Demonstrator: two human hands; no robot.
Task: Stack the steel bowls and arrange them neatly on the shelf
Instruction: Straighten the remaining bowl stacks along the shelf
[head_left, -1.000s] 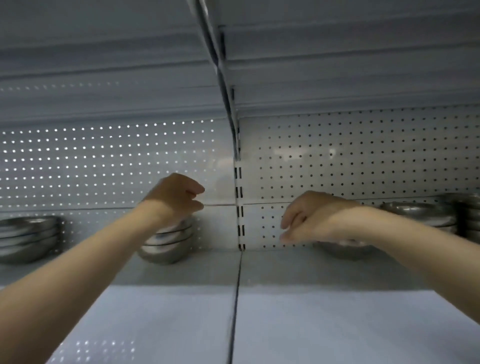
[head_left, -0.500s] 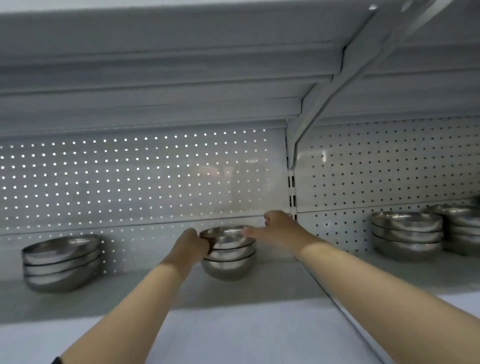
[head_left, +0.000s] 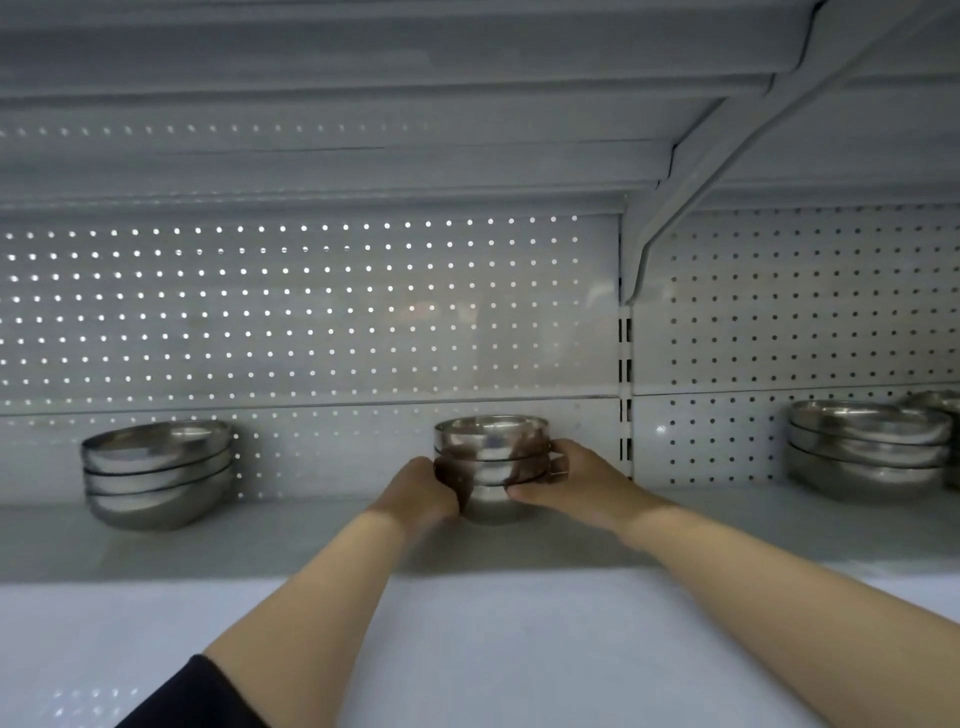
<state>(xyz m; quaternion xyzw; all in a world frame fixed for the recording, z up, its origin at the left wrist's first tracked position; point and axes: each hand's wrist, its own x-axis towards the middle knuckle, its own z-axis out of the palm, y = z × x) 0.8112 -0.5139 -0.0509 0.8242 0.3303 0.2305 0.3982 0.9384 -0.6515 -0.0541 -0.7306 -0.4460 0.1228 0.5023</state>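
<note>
Deep on the shelf (head_left: 311, 540), both hands, left (head_left: 423, 491) and right (head_left: 563, 480), clasp the middle stack (head_left: 491, 467), whose slick nested bowls could tilt or slide apart if squeezed unevenly.

Bare shelf (head_left: 322, 530) lay open between the left stack (head_left: 156, 473) and the middle stack (head_left: 491, 467), and again between that and the right stacks (head_left: 867, 447). The near shelf was open. A bracket (head_left: 727, 156) slanted overhead at right, and the pegboard (head_left: 311, 312) closed the far side.
</note>
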